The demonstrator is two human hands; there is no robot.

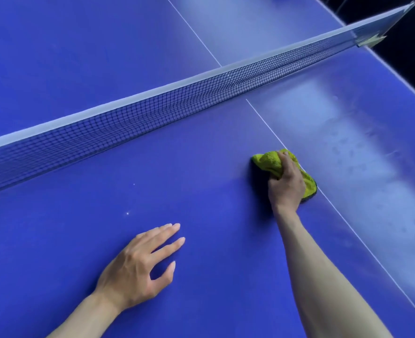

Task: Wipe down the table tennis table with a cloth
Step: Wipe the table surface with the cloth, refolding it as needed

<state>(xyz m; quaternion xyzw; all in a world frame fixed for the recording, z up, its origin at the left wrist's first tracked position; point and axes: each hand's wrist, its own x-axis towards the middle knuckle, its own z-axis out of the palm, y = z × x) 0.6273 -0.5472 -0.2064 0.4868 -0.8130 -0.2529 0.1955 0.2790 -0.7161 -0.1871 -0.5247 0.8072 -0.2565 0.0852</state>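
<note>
While the right hand (pixel 285 182) grips the bunched green cloth (pixel 272 163) on the table (pixel 67 57), over the white centre line (pixel 266 123), press flat and overlap strokes. Left hand (pixel 140 267) rests splayed, holding nothing. Smudges (pixel 348 152) sit to the right; net (pixel 177 103) blocks reach to the far half.

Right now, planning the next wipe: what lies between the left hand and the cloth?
Head view: only bare blue table between the left hand and the cloth.
</note>
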